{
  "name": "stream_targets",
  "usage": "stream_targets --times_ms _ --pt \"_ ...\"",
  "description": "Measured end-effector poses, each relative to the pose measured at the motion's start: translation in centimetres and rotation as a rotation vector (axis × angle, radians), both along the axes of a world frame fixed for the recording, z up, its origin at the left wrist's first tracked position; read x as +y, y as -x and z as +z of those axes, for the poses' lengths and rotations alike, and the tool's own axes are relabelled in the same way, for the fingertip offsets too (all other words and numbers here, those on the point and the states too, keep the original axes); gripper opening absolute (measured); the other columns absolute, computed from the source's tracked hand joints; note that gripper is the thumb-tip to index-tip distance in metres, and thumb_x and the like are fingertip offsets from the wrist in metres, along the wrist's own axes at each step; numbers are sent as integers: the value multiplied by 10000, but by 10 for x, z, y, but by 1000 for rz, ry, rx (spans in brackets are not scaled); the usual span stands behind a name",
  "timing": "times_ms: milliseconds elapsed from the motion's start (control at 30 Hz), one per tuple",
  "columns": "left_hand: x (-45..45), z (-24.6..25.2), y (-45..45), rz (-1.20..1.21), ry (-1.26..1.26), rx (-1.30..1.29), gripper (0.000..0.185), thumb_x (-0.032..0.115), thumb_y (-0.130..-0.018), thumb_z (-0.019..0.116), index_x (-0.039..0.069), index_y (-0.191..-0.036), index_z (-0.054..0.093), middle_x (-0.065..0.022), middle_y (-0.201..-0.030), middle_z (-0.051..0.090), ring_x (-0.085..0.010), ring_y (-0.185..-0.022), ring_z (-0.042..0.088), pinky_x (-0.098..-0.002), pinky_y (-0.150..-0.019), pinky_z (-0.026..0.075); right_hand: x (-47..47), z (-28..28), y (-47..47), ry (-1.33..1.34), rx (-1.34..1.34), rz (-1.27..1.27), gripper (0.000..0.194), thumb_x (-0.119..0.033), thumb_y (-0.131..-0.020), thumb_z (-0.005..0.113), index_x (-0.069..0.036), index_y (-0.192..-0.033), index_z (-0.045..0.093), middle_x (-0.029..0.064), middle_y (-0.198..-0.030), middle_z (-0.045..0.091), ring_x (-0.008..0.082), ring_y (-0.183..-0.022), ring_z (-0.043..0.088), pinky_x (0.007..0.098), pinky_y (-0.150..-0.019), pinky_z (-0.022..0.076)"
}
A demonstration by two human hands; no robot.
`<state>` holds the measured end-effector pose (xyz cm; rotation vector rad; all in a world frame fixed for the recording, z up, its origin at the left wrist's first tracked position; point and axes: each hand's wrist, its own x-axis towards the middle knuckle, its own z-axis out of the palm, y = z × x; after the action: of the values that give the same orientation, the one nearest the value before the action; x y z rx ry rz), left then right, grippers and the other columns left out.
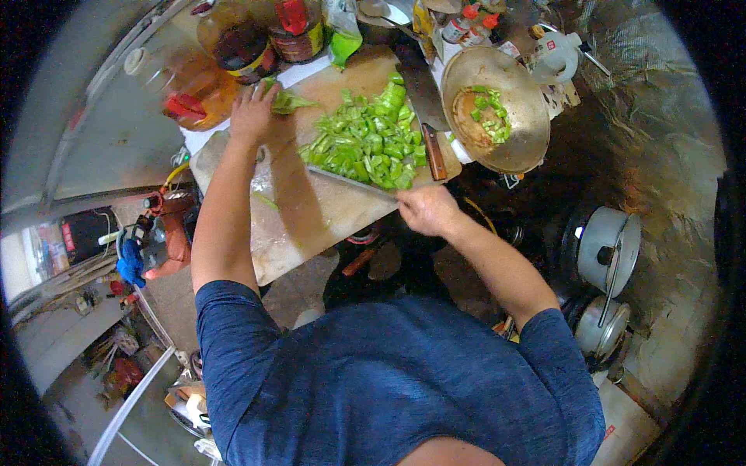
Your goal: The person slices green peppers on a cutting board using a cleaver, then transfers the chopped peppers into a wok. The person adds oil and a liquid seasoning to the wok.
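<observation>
Chopped green peppers (373, 140) lie heaped on a worn cutting board (349, 212). My right hand (428, 209) grips a knife (352, 182), whose blade lies along the heap's near edge. At the board's far left, my left hand (254, 112) touches or holds a piece of green pepper (290, 103); its fingers are partly hidden, so its hold is unclear. A wooden-handled cleaver (434, 152) rests at the board's right side. Beside it, a metal wok (527, 131) contains some cut green pieces and something brownish at the bottom.
Large plastic jugs of liquid (189, 84) stand behind my left hand. A green-and-white bag (345, 46) and red-capped bottles (466, 26) are at the back. To the right are a white plastic jug (556, 58) and lidded metal pots (606, 250).
</observation>
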<state>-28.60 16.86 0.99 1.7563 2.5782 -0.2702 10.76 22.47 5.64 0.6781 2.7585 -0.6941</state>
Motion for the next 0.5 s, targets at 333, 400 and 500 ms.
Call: stream_targets --times_ms 333,400,500 --pt "14 -15 14 -182 -184 197 298 212 -900 469 105 -1156 575 -112 -1290 546 -281 -1333 404 -496 -1099 290 -12 0 -3 69 -12 -5 208 -275 -883 552 -88 -923 636 163 -753 668 375 -710 654 508 -642 523" --pt "4 -20 14 -156 -172 205 312 237 -899 468 70 -1141 571 -128 -1263 565 -282 -1334 404 -503 -1104 281 -10 1 0 66 -30 -7 216 -277 -887 547 -86 -938 634 165 -771 671 375 -728 655 509 -658 523" --pt "-17 31 -17 55 -178 -49 383 336 -912 498 31 -1133 566 -170 -1192 601 -336 -1254 483 -488 -1069 338 -12 -5 -2 71 -32 -8 221 -279 -893 538 -87 -949 630 168 -803 675 375 -755 656 509 -682 521"
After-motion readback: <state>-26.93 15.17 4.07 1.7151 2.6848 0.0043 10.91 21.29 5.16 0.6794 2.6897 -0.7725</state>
